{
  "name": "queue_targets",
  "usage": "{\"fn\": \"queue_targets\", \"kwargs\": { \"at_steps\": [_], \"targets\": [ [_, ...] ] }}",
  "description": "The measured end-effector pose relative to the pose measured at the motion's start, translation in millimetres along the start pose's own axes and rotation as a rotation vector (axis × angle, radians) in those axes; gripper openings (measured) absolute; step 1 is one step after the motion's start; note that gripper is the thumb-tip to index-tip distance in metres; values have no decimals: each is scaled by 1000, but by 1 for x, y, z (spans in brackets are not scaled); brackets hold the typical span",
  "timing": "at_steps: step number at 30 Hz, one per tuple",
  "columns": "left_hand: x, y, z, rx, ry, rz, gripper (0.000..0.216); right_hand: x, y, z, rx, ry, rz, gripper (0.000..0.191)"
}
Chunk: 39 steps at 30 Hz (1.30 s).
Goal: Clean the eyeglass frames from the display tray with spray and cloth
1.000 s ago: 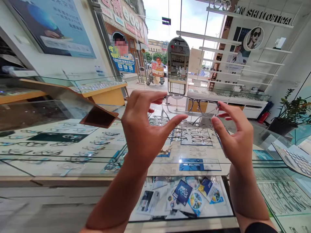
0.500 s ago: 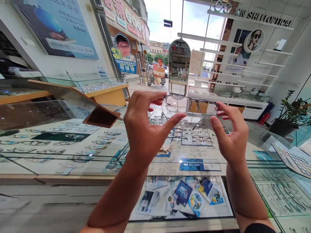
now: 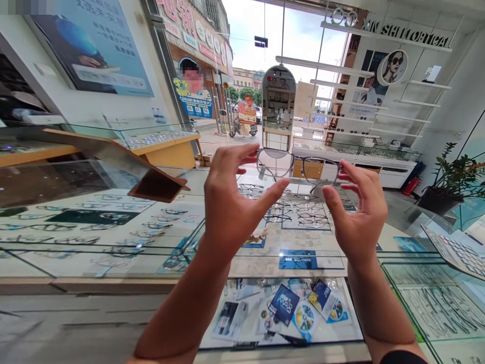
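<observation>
A pair of thin-framed glasses with clear lenses is held up in the air between both my hands, above a glass display counter. My left hand pinches the frame's left end between forefinger and thumb. My right hand grips the right end the same way, its other fingers spread. The temples fold back toward me and are partly hidden by my fingers.
Under the counter glass lie rows of spectacle frames and brochures. A tilted mirror stands on the left counter. A standing mirror, wall shelves and a potted plant sit farther back. The shop entrance opens onto a street.
Both hands and the glasses have shifted slightly to the right and the hands have drawn a little closer together; the grip is unchanged.
</observation>
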<state>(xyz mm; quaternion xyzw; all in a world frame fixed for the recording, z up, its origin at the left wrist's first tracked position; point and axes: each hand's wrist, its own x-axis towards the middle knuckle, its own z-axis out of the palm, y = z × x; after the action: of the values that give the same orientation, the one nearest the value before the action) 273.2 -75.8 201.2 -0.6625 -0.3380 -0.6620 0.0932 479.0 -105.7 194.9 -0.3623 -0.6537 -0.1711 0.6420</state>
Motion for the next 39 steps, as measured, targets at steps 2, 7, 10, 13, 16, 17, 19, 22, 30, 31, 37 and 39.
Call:
{"fn": "queue_targets", "kwargs": {
  "at_steps": [2, 7, 10, 13, 16, 17, 19, 22, 30, 31, 37, 39],
  "targets": [
    [-1, -3, 3, -19, 3, -3, 55, -1, -1, 1, -37, 24, -47, 41],
    [-2, -15, 12, -31, 47, 11, 59, -6, -1, 2, -79, 64, -122, 46],
    [-2, -20, 14, -15, 96, 42, 62, -8, -2, 2, -1, 54, -101, 44],
    [-2, -20, 11, 1, 124, 78, 64, -8, -3, 2, 98, 57, -10, 33],
    [-3, -16, 8, 35, 125, 83, 67, -6, -2, 2, 193, 83, 80, 26],
    [-3, -15, 7, 39, 122, 81, 68, -5, -1, 3, 224, 86, 101, 25],
    [-3, -14, 7, 21, 116, 83, 70, -4, 2, 3, 290, 78, 137, 24],
    [-3, -16, 8, -50, 109, 103, 69, -3, 5, 4, 409, 53, 179, 21],
    [-2, -19, 14, -151, 132, 203, 71, 2, 5, 3, 725, 18, 442, 13],
    [-2, -19, 15, -162, 129, 207, 71, 3, 6, 3, 757, 16, 469, 13],
    [-2, -19, 15, -233, 95, 205, 68, 2, 14, 3, 871, -24, 527, 11],
    [-3, -18, 17, -296, 76, 189, 68, 2, 16, 3, 871, -33, 525, 9]
  ]
}}
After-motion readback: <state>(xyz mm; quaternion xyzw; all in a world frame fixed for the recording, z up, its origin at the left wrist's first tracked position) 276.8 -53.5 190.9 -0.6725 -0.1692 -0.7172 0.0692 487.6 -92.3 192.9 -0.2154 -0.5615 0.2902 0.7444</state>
